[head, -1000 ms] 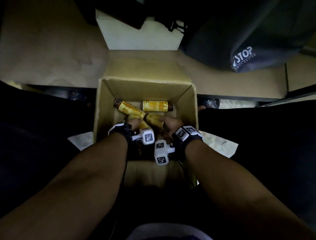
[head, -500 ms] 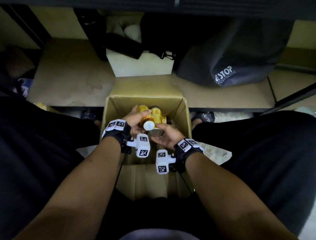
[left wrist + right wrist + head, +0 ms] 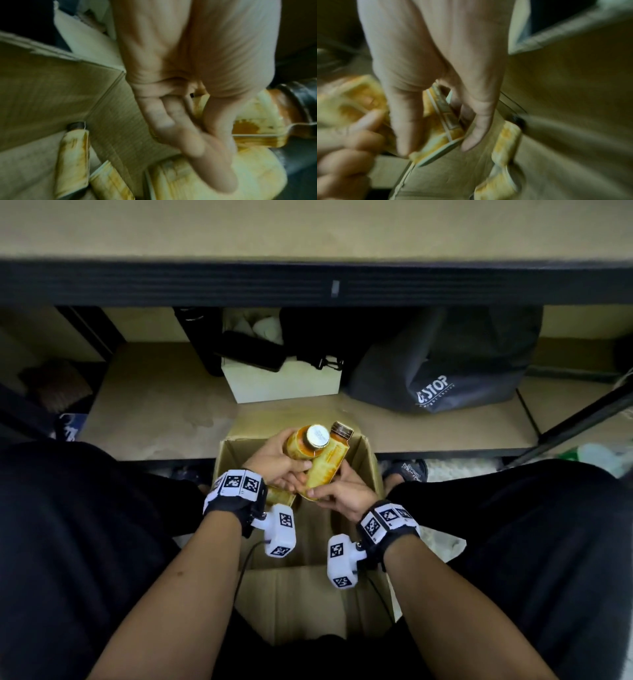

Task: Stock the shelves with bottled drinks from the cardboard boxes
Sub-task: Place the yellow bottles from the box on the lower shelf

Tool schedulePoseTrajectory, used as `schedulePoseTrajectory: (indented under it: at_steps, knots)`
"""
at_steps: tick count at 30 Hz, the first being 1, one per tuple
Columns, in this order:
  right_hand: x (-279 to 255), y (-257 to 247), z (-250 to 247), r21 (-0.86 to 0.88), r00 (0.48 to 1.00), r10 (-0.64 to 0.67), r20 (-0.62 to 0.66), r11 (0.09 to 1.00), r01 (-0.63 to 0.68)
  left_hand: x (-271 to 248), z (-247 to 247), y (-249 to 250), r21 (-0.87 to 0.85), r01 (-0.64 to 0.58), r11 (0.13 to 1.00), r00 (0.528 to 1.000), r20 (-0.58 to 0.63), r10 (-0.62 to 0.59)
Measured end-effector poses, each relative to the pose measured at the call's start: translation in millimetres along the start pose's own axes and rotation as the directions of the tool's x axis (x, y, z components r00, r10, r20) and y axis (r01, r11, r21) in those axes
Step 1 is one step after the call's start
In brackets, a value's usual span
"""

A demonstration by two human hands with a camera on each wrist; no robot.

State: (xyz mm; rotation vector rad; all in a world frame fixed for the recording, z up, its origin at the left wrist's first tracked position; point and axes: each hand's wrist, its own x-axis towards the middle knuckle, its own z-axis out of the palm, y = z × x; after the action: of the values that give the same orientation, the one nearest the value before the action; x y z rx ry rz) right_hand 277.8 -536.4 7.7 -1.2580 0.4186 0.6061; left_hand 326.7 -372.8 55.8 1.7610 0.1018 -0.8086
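Note:
Two yellow-labelled drink bottles are held above the open cardboard box. My left hand grips the pale-capped bottle round its body. My right hand pinches the base of the brown-capped bottle, which leans against the first. In the right wrist view the thumb and fingers clamp that bottle's base, and a further bottle lies on the box floor. The left wrist view shows my curled left hand, the brown-capped bottle and two bottles lying in the box.
The lower shelf board runs just beyond the box, bearing a white box and a dark bag. An upper shelf edge crosses the top of the view. My dark-trousered legs flank the cardboard box.
Both hands have risen out of the box, each with a bottle, which now point cap-up. The head view has tilted up and shows the upper shelf.

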Motion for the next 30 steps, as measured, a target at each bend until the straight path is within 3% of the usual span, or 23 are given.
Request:
schedulePoseTrajectory:
  at_steps: [4,7,12,15,21,24,28,30]
  knots:
    - [-7.3,-22.8,4.2,-0.120,0.976,-0.178,-0.124,0.979,0.163,0.2,-4.7,16.9,0.119,-0.216,0.969,0.973,-0.053,0.224]
    - [-13.6,-42.8,-0.3,-0.159,0.940,-0.287,-0.183,0.953,0.260,-0.4,-5.4,38.9,0.217,-0.314,0.924,0.933,-0.109,0.343]
    - [-49.3,-90.3,-5.8,-0.128,0.864,-0.442,-0.240,0.897,0.424,-15.9,9.4,84.5,0.370,-0.419,0.829,0.816,-0.246,0.523]
    - [-78.8,-122.1,-12.4,-0.178,0.785,-0.548,-0.288,0.837,0.518,-25.0,16.4,127.5,0.409,-0.508,0.758,0.771,-0.176,0.612]
    - [-156.4,-197.9,-47.3,-0.332,0.629,-0.736,-0.249,0.675,0.658,-50.1,44.3,235.6,0.342,-0.667,0.662,0.734,0.147,0.663]
    - [-186.4,-230.7,-70.1,-0.391,0.591,-0.786,-0.183,0.610,0.689,-61.1,63.1,279.3,0.438,-0.723,0.534,0.661,0.216,0.718]
    - [-208.4,-271.2,-98.6,-0.447,0.521,-0.837,-0.170,0.537,0.716,-64.3,85.7,347.5,0.464,-0.808,0.362,0.531,0.309,0.789]
    - [-215.8,-296.0,-112.8,-0.484,0.496,-0.850,-0.176,0.514,0.708,-56.5,96.7,381.1,0.482,-0.813,0.328,0.519,0.340,0.784]
